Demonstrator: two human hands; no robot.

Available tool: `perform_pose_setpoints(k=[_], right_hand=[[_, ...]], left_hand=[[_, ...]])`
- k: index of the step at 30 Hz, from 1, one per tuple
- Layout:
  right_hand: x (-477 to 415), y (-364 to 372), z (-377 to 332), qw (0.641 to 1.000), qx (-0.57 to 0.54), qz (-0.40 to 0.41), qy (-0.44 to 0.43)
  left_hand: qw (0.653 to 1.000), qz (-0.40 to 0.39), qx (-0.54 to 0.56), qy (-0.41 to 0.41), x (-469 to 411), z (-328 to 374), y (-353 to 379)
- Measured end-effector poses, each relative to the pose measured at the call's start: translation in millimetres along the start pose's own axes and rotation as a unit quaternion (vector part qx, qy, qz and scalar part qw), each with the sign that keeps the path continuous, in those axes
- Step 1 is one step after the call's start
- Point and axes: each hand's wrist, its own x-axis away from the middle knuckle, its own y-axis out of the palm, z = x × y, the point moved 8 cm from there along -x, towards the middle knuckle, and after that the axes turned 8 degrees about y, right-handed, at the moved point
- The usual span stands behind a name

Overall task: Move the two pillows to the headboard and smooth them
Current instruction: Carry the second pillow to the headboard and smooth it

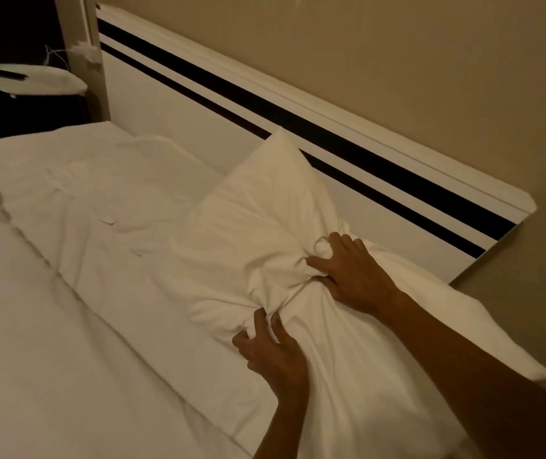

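Observation:
A white pillow (265,207) lies at the right side of the bed, its far corner leaning against the white headboard (179,104) with two black stripes. My right hand (351,273) clutches a bunch of the pillow's fabric near its middle. My left hand (271,349) pinches the fabric just below, on the near edge. The cloth puckers between the two hands. A second white pillow (139,180) lies flat and wrinkled to the left, close to the headboard.
A folded white duvet (33,326) covers the near left of the bed. A white bedside shelf (33,77) with a dark object on it stands at the far left. A beige wall (397,61) runs behind the headboard.

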Motion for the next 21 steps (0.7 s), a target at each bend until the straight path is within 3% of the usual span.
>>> perform_pose_setpoints(k=[4, 14, 21], right_hand=[[-14, 35, 9, 1.000, 0.006, -0.021, -0.008], [-39, 112, -4, 0.998, 0.022, -0.055, -0.017], [-34, 146, 23, 0.995, 0.022, -0.093, -0.012]], left_hand=[[0.999, -0.012, 0.036, 0.014, -9, -21, 25], [0.990, -0.140, 0.016, -0.029, -43, -89, 59], [0.953, -0.300, -0.014, -0.038, -26, -125, 76]])
